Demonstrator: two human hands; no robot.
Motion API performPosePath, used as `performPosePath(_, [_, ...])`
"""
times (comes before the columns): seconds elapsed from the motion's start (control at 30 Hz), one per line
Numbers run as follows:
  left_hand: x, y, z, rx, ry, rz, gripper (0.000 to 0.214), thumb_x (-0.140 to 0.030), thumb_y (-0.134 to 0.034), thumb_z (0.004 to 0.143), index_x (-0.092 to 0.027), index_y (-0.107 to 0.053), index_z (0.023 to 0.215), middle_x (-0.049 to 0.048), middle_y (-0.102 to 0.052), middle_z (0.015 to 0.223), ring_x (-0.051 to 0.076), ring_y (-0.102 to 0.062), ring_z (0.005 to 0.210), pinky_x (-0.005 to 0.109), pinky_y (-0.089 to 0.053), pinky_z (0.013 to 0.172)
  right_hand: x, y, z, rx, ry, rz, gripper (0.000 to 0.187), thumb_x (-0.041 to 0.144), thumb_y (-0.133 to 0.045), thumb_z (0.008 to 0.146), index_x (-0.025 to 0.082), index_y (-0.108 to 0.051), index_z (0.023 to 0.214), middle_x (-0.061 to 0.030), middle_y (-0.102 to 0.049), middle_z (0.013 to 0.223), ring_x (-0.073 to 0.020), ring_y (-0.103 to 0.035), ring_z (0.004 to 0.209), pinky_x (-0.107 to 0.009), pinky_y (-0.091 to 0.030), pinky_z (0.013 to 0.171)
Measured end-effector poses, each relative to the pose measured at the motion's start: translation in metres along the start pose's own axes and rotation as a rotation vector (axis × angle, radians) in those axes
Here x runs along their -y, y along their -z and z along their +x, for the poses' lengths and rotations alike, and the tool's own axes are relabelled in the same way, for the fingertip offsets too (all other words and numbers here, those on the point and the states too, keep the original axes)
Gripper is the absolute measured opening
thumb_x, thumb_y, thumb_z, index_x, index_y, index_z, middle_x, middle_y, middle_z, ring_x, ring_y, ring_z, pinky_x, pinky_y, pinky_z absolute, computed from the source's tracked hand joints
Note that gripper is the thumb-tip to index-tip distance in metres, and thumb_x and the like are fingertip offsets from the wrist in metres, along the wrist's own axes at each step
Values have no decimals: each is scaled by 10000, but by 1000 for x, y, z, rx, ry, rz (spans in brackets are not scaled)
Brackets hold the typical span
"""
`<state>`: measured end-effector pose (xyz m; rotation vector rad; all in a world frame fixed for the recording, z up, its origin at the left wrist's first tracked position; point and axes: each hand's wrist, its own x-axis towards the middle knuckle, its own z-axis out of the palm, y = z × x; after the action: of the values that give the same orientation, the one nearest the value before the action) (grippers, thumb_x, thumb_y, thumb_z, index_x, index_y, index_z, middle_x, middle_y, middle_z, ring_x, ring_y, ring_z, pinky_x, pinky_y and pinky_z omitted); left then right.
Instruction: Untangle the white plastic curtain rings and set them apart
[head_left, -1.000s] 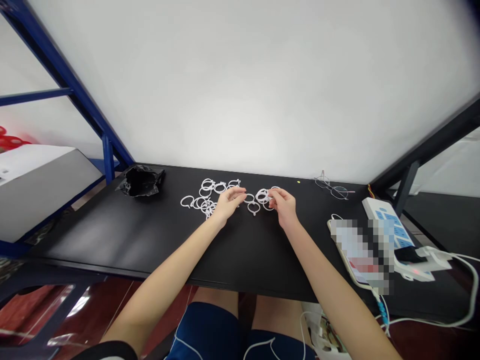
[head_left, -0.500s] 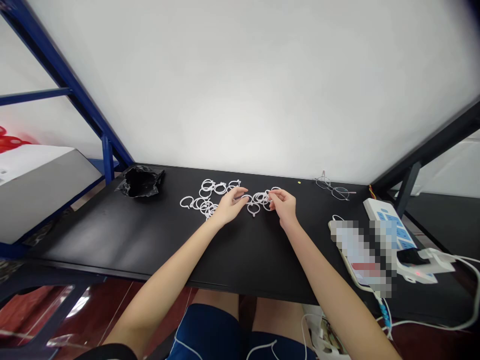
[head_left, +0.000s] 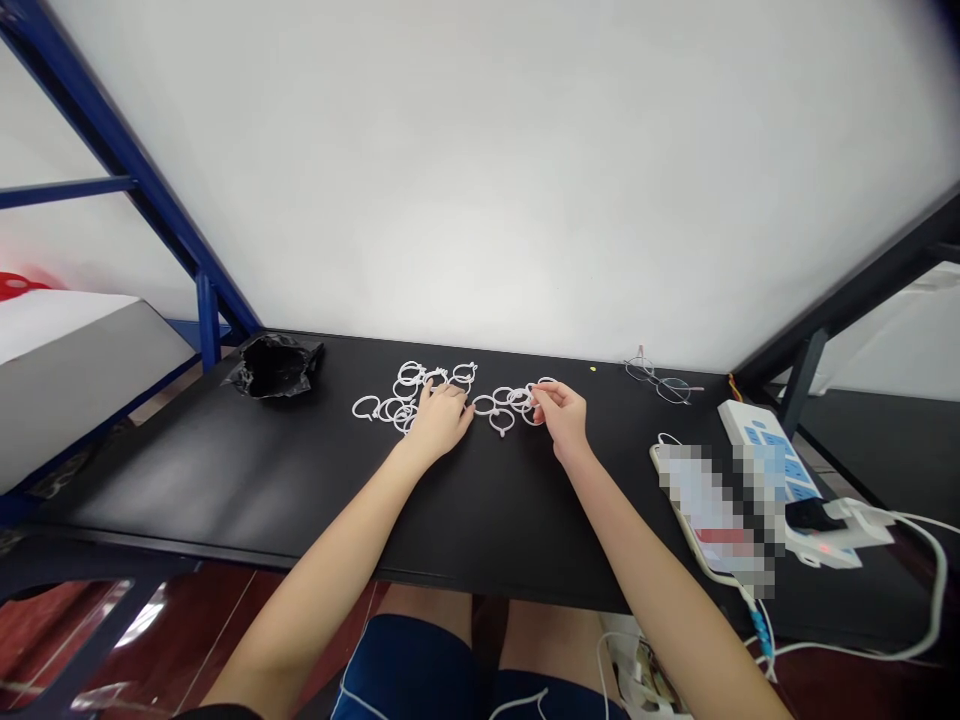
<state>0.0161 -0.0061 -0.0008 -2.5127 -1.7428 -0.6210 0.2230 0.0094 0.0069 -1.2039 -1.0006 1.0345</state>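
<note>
Thin white rings with small stubs, like curtain rings, lie on the black table in two loose groups. My left hand [head_left: 444, 420] rests palm down at the left group of rings [head_left: 406, 403], fingers spread over its right side and covering some of them. At the right group of rings [head_left: 517, 398], my right hand [head_left: 564, 415] has its thumb and fingertips pinched together on a white ring at the right edge. The fingers partly hide that ring.
A crumpled black plastic bag [head_left: 276, 368] stands open at the back left of the table [head_left: 300, 480]. Eyeglasses [head_left: 673, 390] lie at the back right. Nearer me on the right are a phone [head_left: 709, 515], a power strip [head_left: 765, 440] and white cables [head_left: 900, 655].
My left hand has moved left, from between the groups onto the left group, turning palm down. My right hand stays pinched at the right group. The view has shifted slightly.
</note>
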Motion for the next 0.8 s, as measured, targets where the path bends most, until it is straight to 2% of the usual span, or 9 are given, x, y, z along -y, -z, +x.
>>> performPosePath(0.17, [0, 5, 1, 21, 19, -31, 265, -311, -433, 942, -158, -649, 957, 108, -679, 1072, 255, -590, 1067, 509, -285, 1095, -1, 0, 0, -3, -1, 7, 149, 260, -680, 631, 153, -656, 733, 17, -601, 572, -70, -484, 413, -200, -393, 397])
performPosePath(0.3, [1, 6, 1, 19, 11, -80, 359, -473, -455, 928, -162, -627, 977, 111, -649, 1101, 268, -574, 1082, 509, -312, 1074, -1, 0, 0, 2, -1, 14, 162, 274, -690, 626, 157, -653, 731, 17, -600, 569, -74, -484, 417, -206, -397, 402])
performPosePath(0.43, [4, 4, 2, -20, -13, -116, 399, -518, -421, 932, -166, -586, 1023, 139, -541, 1293, 281, -496, 1208, 444, -382, 1030, 1, -1, -1, 1, 4, 17, 166, 282, -693, 624, 159, -648, 726, 19, -594, 564, -74, -481, 418, -210, -397, 404])
performPosePath(0.53, [5, 0, 2, 21, -26, -97, 396, -502, -367, 954, -168, -566, 1027, 150, -437, 1420, 295, -388, 1328, 481, -328, 1079, 2, -1, -2, 3, 12, 21, 171, 287, -695, 625, 155, -644, 720, 20, -591, 559, -72, -476, 411, -209, -392, 399])
performPosePath(0.63, [5, -4, 2, 66, -30, -74, 383, -466, -309, 978, -170, -547, 1029, 143, -501, 1356, 278, -392, 1326, 523, -264, 1108, 2, -2, -2, 6, 15, 28, 177, 292, -699, 623, 155, -643, 720, 21, -591, 556, -71, -473, 406, -209, -387, 395])
performPosePath(0.8, [4, -3, 2, 33, -21, -45, 400, -499, -334, 965, -162, -540, 1029, 124, -569, 1189, 266, -508, 1146, 476, -332, 1047, 3, -2, -3, 11, 7, 23, 191, 310, -706, 622, 161, -640, 721, 20, -595, 559, -72, -470, 409, -214, -390, 401])
